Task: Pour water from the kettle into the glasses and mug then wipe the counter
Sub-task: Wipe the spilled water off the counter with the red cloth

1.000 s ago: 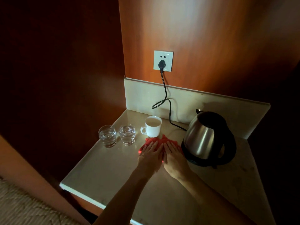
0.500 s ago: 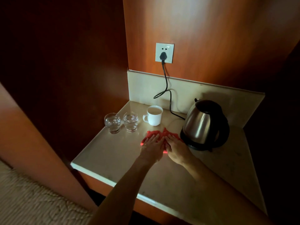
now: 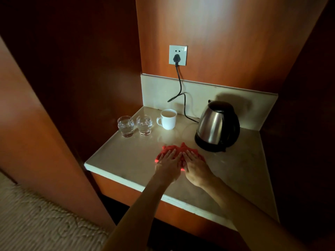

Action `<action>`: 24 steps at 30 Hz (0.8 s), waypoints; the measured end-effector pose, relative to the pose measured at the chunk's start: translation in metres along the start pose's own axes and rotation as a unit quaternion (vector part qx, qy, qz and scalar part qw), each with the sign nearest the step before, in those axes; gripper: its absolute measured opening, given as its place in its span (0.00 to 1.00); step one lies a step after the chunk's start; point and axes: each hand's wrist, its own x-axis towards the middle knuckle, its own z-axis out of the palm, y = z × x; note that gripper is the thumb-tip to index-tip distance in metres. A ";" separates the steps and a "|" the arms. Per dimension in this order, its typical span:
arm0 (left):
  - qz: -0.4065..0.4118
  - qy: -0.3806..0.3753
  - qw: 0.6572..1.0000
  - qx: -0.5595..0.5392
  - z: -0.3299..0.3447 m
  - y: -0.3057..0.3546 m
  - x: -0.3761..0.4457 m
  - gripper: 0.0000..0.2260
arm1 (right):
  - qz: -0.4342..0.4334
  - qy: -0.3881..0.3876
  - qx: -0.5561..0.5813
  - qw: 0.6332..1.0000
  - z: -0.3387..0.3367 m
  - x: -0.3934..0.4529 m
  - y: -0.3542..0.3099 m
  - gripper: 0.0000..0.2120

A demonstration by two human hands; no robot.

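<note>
I see left hand (image 3: 167, 164) and right hand (image 3: 194, 166) flat, side by side, pressing crumpled red cloth (image 3: 178, 149) mid-frame, on beige stone counter (image 3: 126, 156).

Setting: hotel-room refreshment nook, most likely guest lodging. Evidence: small pale stone worktop (image 3: 126, 160) set into a recess of dark reddish wood panelling (image 3: 226, 33); low stone upstand (image 3: 235, 95) at the back; single wall socket (image 3: 178, 55) with the cord (image 3: 183, 98) plugged in; compact steel electric kettle (image 3: 216, 128) on its base; two drinking glasses (image 3: 134, 125) and one white mug (image 3: 168, 119) set in a row; patterned beige carpet (image 3: 36, 223) below at left. Dim, warm lighting.
</note>
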 end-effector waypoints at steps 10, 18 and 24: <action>0.111 0.000 0.994 -0.008 0.012 0.029 -0.038 0.34 | 0.044 0.081 0.015 0.996 -0.004 -0.069 0.004 0.27; 0.220 0.079 0.971 -0.044 0.040 0.074 -0.023 0.21 | 0.091 0.111 0.005 0.990 0.002 -0.104 0.053 0.28; 0.174 0.097 0.977 -0.074 0.040 0.102 0.004 0.20 | 0.079 0.112 0.043 0.990 0.000 -0.076 0.091 0.28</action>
